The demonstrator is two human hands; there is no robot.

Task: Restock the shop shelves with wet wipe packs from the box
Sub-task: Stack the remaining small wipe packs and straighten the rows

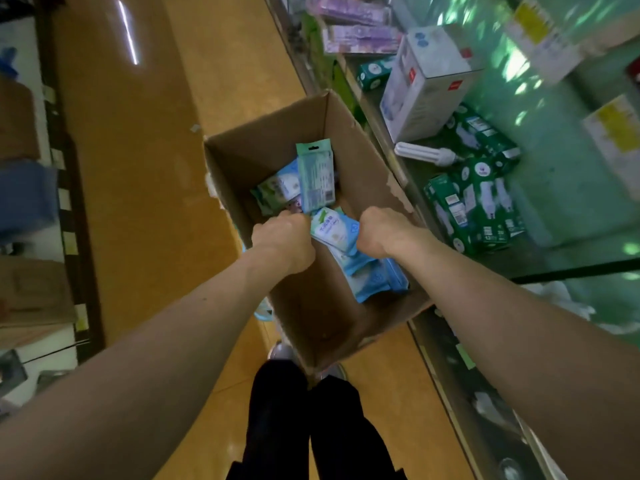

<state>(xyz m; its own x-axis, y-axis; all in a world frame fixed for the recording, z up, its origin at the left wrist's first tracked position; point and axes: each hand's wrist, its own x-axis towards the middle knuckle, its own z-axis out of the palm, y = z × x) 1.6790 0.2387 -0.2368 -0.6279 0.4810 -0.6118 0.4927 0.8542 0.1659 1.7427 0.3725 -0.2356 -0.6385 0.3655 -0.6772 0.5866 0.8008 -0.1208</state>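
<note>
Wet wipe pack [329, 230]: soft glossy plastic, white and blue, top of the heap in the cardboard box [263, 147] on the floor. At least six packs inside; one green pack [316, 174] stands upright. Your right hand [381, 232] clamps its edge. Your left hand [284, 237] curls alongside, its grip hidden, so I cannot tell. The shelf [571, 202] to the right carries green bulb cartons [481, 202], one bare lamp [426, 154] and a white carton [426, 84].

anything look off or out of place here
A bare bulb lies loose on the shelf, unboxed, beside the green bulb boxes. The left rim of the box is torn and ragged.
</note>
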